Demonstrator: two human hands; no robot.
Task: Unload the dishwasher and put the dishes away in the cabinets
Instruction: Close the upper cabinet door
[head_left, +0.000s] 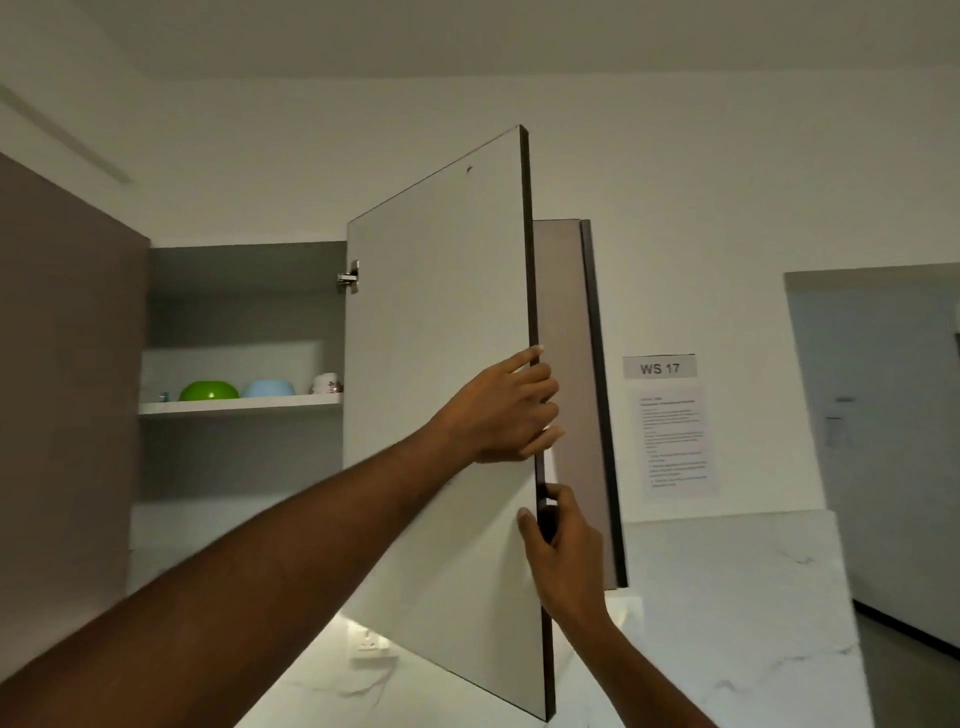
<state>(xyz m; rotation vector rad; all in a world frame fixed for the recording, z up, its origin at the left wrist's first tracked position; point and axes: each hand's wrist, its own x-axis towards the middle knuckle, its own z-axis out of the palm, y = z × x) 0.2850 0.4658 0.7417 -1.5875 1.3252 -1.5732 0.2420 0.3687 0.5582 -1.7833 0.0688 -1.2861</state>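
An upper cabinet door (441, 364) stands swung open, its pale inner face toward me. My left hand (511, 410) lies against that face with the fingers curled over the door's free edge. Below it, my right hand (558, 535) pinches the same dark edge between thumb and fingers. Inside the cabinet, a white shelf (239, 404) carries an upside-down green bowl (209, 391), an upside-down light blue bowl (268, 387) and a patterned white cup (327, 383). The dishwasher is not in view.
A second brown cabinet door (582, 364) stands behind the open one. A closed brown cabinet front (62, 364) fills the left. A "WS 17" sign (660, 368) and a printed sheet hang on the wall. A marble backsplash (727, 597) and a wall socket (370, 647) lie below; a doorway opens at right.
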